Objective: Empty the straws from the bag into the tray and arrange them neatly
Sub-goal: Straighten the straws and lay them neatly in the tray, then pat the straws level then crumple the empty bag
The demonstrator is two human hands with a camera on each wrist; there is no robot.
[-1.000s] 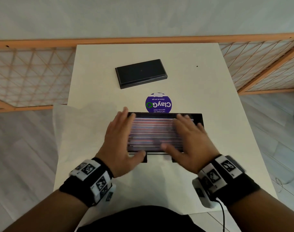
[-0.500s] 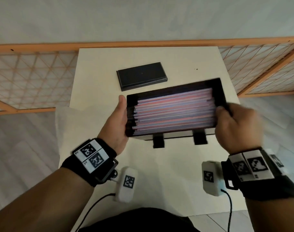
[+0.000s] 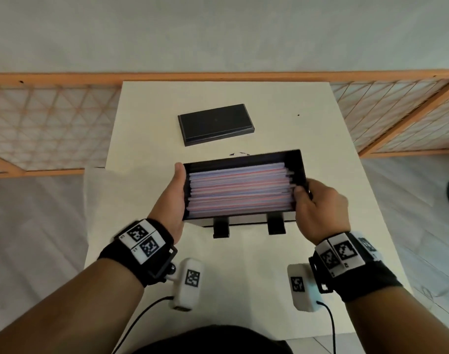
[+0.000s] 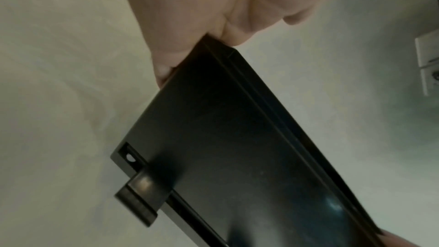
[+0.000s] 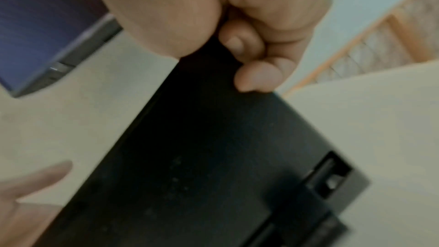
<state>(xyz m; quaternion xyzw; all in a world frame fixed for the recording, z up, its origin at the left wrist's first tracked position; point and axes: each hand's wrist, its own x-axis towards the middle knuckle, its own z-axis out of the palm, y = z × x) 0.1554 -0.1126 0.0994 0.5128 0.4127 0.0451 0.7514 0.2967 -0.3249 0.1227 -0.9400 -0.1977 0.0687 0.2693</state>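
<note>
I hold the black tray (image 3: pixel 298 159) off the white table (image 3: pixel 320 129), tipped towards me. Pink, blue and white straws (image 3: pixel 238 192) lie side by side along its length, pushed towards its left end. My left hand (image 3: pixel 172 198) grips the left end with the thumb on the rim. The right end is pinched by my right hand (image 3: pixel 317 200), thumb inside by the straw tips. The left wrist view shows the tray's underside (image 4: pixel 237 157) below my left hand (image 4: pixel 190 16). In the right wrist view my right hand (image 5: pixel 249 25) has curled fingers on the underside (image 5: pixel 202 157).
A flat black lid (image 3: pixel 215 123) lies farther back on the table. A pale translucent sheet (image 3: pixel 95 200) hangs over the table's left edge. An orange wooden lattice rail (image 3: pixel 39 118) runs behind the table and to its right. Two black feet (image 3: pixel 275 224) stick out from the tray's near side.
A second ago both hands lay flat on the straws with the tray on the table. Both hands then took its ends and lifted it. Its right end has since come down towards me.
</note>
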